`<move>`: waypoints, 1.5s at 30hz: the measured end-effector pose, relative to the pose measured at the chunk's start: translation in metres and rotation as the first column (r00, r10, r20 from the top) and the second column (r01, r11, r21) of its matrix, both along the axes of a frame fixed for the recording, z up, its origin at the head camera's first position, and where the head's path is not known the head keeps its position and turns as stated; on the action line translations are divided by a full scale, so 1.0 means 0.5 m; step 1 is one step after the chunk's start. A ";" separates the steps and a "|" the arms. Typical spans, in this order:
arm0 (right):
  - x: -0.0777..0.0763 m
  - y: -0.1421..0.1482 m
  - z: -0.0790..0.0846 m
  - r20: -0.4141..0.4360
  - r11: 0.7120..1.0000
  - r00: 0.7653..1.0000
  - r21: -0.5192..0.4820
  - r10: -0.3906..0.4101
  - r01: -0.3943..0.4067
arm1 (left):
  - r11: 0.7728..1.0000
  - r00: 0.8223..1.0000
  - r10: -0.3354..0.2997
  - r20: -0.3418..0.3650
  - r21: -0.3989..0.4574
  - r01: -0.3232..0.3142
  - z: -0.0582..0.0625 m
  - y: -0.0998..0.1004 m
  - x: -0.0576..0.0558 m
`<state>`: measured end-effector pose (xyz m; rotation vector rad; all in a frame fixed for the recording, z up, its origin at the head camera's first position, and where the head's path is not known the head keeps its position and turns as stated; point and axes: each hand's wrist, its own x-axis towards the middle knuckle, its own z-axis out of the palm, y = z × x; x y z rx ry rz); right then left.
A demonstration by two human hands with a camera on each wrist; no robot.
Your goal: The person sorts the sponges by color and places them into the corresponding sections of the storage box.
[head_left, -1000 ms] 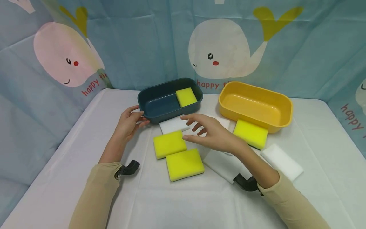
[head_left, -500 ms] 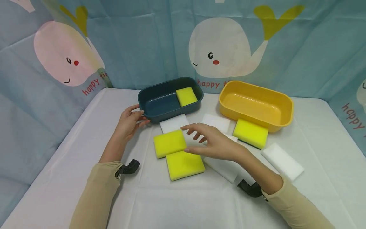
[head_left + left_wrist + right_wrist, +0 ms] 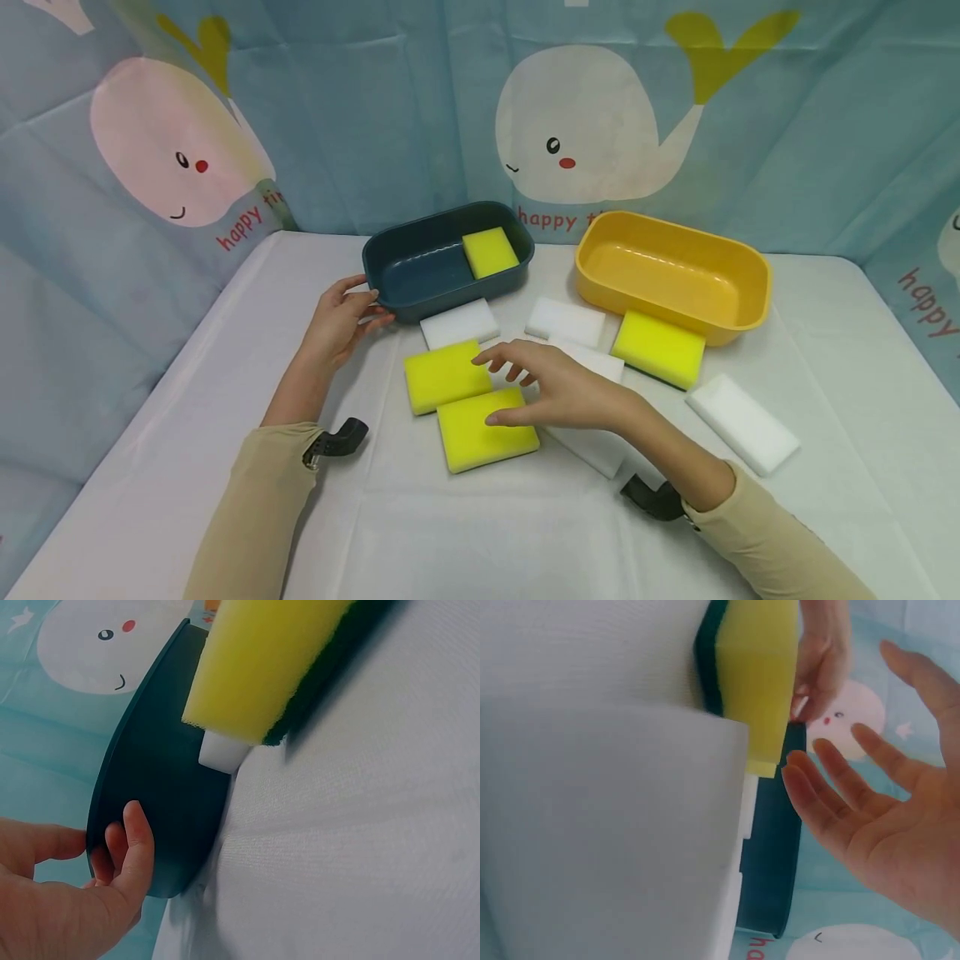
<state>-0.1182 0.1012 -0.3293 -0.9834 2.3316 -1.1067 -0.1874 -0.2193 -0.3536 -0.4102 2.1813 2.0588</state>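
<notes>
My left hand point(image 3: 343, 325) holds the left end of a dark blue basin point(image 3: 420, 304), its fingers spread around the corner; the left wrist view shows fingertips against the outer wall. One yellow sponge point(image 3: 490, 252) lies inside the basin at its right end. My right hand point(image 3: 573, 387) hovers with relaxed, parted fingers over the near sponges and holds nothing. Below its fingertips lie two yellow sponges with dark green undersides, a farther sponge point(image 3: 446, 377) and a nearer sponge point(image 3: 483, 442). A white sponge point(image 3: 588, 450) is partly hidden beneath the right hand.
A yellow basin point(image 3: 675, 283) stands at the back right. Another yellow sponge point(image 3: 658, 350) leans at its front wall. Several white sponges lie about, including one white sponge point(image 3: 742, 423) at the right and one point(image 3: 459, 323) before the blue basin. A whale-print curtain point(image 3: 405, 125) hangs behind.
My right hand has come down and toward me, from above the white sponges to over the nearer yellow sponge. My left hand has stayed at the blue basin.
</notes>
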 end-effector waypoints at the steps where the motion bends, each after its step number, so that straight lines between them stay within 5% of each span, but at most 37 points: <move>1: 0.000 0.000 -0.003 0.005 1.000 1.000 0.002 0.009 -0.009 | 1.000 1.000 0.001 0.003 0.001 -0.001 0.000 0.000 0.000; 23: 0.009 -0.010 -0.026 0.044 0.975 0.992 0.187 0.115 -0.121 | 1.000 1.000 -0.004 0.020 -0.007 0.005 0.002 0.001 0.000; 45: 0.010 -0.006 -0.010 0.037 0.966 0.989 0.214 0.144 -0.148 | 0.999 0.999 -0.036 -0.025 0.005 0.036 0.003 -0.001 0.003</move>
